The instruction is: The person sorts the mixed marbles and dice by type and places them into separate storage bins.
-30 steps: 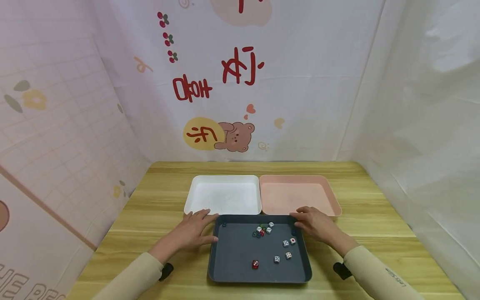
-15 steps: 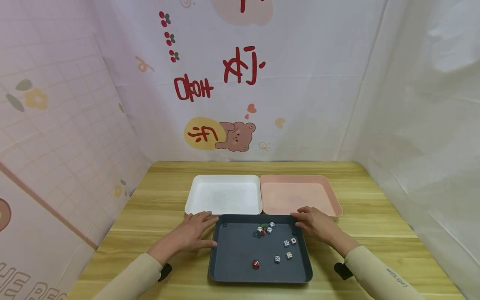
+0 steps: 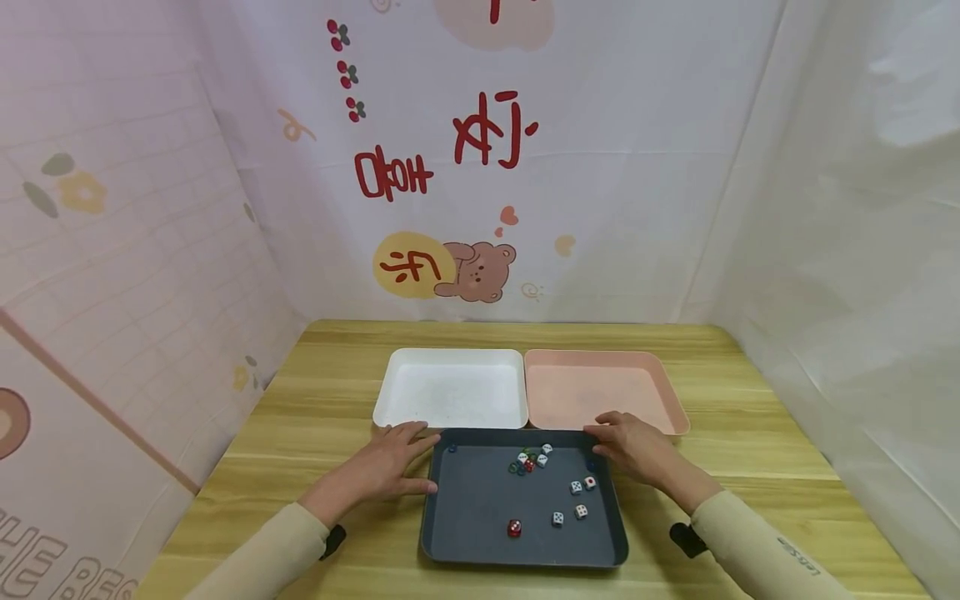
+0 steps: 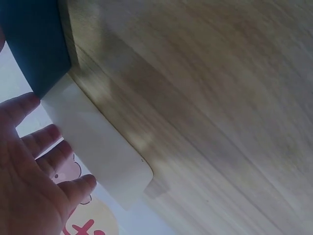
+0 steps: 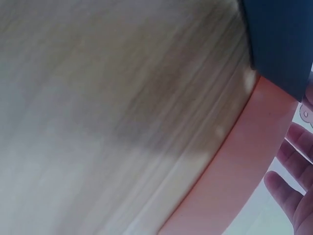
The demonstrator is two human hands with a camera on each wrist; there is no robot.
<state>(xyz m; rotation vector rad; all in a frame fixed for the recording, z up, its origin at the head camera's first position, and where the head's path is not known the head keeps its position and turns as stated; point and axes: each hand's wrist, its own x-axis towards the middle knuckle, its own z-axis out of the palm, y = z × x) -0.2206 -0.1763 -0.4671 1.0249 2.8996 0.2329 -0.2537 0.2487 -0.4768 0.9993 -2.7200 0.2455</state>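
Observation:
A dark grey tray (image 3: 480, 542) lies in the middle of the table between both hands. My left hand (image 3: 378, 467) touches its far left corner and left rim, fingers fairly straight and spread. On the other side my right hand (image 3: 637, 450) rests at the far right corner, its fingers extended over the rim. Inside the tray are several white dice (image 3: 558, 519), a larger red die (image 3: 514, 527), a smaller red die (image 3: 529, 466) and several small green and blue rings (image 3: 513, 468). The left wrist view shows the left fingers (image 4: 54, 156) beside the white tray's wall.
Behind the dark tray, a white tray (image 3: 450, 396) and a pink tray (image 3: 600, 387) stand side by side, with nothing visible in them. All sit on a wood-grain table (image 3: 345, 333). Printed cloth (image 3: 615, 167) hangs around the back and sides.
The whole head view has shifted slightly to the left. The left thumb sits a little lower along the dark tray's left rim than a second ago. The dice keep their places.

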